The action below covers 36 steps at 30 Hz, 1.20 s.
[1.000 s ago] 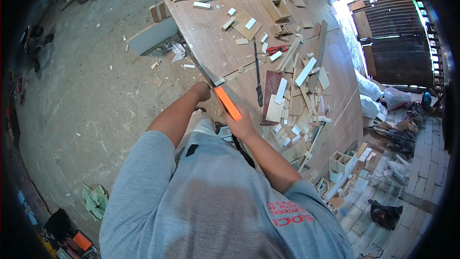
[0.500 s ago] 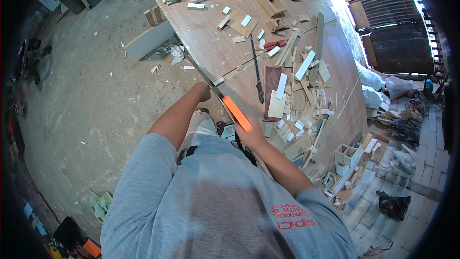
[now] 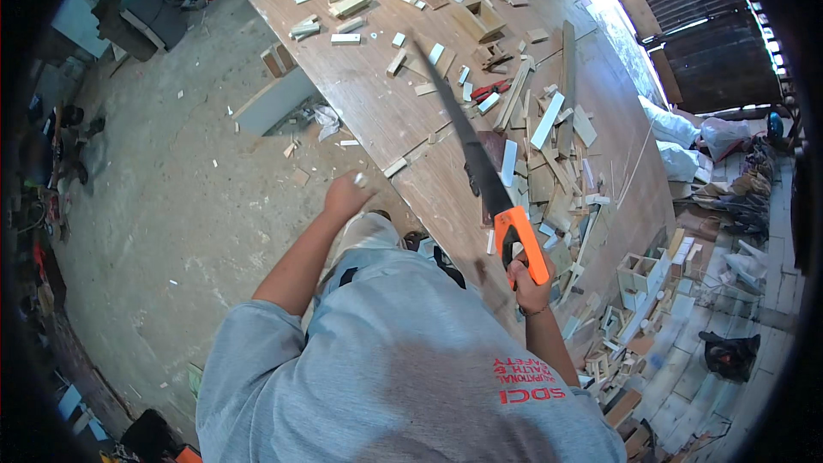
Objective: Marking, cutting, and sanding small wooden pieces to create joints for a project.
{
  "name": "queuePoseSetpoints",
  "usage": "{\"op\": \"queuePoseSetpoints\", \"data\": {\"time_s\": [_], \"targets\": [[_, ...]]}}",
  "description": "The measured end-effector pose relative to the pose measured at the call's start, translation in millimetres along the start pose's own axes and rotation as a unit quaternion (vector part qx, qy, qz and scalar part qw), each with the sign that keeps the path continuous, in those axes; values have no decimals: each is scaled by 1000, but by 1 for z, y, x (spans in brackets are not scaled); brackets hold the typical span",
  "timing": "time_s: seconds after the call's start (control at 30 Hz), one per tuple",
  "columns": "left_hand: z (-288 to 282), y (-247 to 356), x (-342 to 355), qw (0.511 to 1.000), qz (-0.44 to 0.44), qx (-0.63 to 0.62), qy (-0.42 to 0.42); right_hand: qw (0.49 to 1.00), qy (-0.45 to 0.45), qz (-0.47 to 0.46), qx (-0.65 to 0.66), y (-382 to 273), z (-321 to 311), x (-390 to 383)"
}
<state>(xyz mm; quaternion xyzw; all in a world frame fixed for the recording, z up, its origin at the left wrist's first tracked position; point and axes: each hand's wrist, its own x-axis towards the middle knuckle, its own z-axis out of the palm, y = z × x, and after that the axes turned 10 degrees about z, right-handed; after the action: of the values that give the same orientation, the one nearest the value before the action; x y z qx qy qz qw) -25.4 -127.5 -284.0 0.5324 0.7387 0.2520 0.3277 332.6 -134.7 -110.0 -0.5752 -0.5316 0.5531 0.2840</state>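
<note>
My right hand (image 3: 531, 289) grips the orange handle of a handsaw (image 3: 477, 150). Its dark blade points up and away to the left, raised over the table (image 3: 334, 77). Off the table's near left edge, my left hand (image 3: 345, 197) is closed round a small white-faced wood block (image 3: 360, 179), mostly hidden by the fingers. At that edge lies a wood strip (image 3: 397, 167), apart from both hands. Behind the blade, a dark red board (image 3: 493, 144) is partly covered, along with a dark bar-like tool (image 3: 471, 180).
Many wood offcuts (image 3: 549, 120) cover the table's right side, with red-handled pliers (image 3: 489, 89) among them. More blocks (image 3: 350, 4) lie at the far end. A grey panel (image 3: 276, 103) leans under the left edge. Small wooden boxes (image 3: 636, 274) stand at the lower right.
My right hand has lifted the saw from the table edge and swung it right, blade now pointing away. My left hand has left the edge, moving down and left with the small block.
</note>
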Motion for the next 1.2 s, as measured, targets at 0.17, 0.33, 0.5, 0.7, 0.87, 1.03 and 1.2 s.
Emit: {"op": "queuePoseSetpoints", "data": {"time_s": [0.17,0.33,0.5,0.7,0.87,1.03,1.2], "targets": [[19,41,31,993,110,34,32,955,193,-159,-161,30,9,8],[30,14,64,994,87,9,-63,820,326,-276,-381,67,-13,26],[-17,52,73,867,-92,-441,-211,816,288,-139,-482,108,-30,43],[-49,63,100,760,-195,-591,-186,792,177,59,-581,92,-15,70],[-74,73,127,727,-197,-610,-246,907,131,-28,-400,28,45,120],[-109,78,149,748,-172,-548,-332,954,24,-190,-229,-85,166,189],[-157,59,189,733,-144,-537,-392,965,-39,-146,-215,-121,224,239]]}}
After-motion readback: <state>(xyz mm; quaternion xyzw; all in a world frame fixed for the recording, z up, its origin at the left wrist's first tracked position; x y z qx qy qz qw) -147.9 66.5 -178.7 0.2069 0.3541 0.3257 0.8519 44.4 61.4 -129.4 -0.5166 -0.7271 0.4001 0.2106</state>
